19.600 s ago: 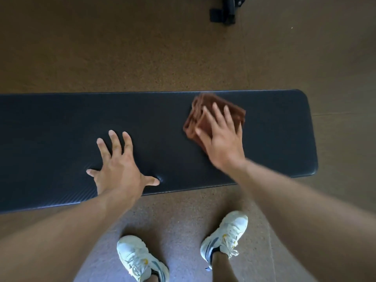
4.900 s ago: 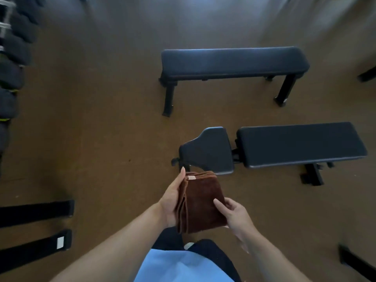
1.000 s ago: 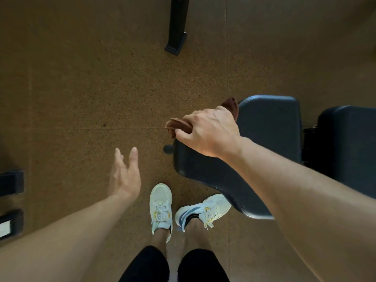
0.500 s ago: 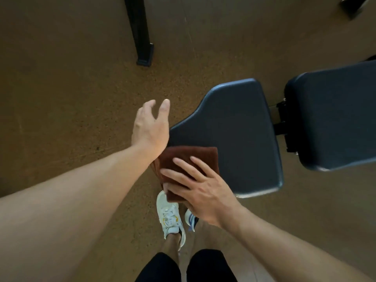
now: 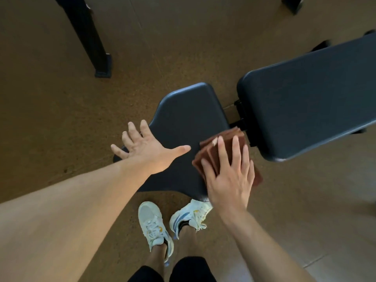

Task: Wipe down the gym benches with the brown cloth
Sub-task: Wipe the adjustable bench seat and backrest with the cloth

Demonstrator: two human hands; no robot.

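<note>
— What's on your left?

— My left hand [image 5: 145, 148], fingers spread wide, palm flat on the narrow end of the seat pad [image 5: 187, 123], gripping nothing.

— And to the right?

— My right hand [image 5: 230, 180], fingers splayed, presses the folded brown cloth [image 5: 225, 143] onto the pad's right edge, just beside the gap before the long back pad [image 5: 309, 104].
</note>
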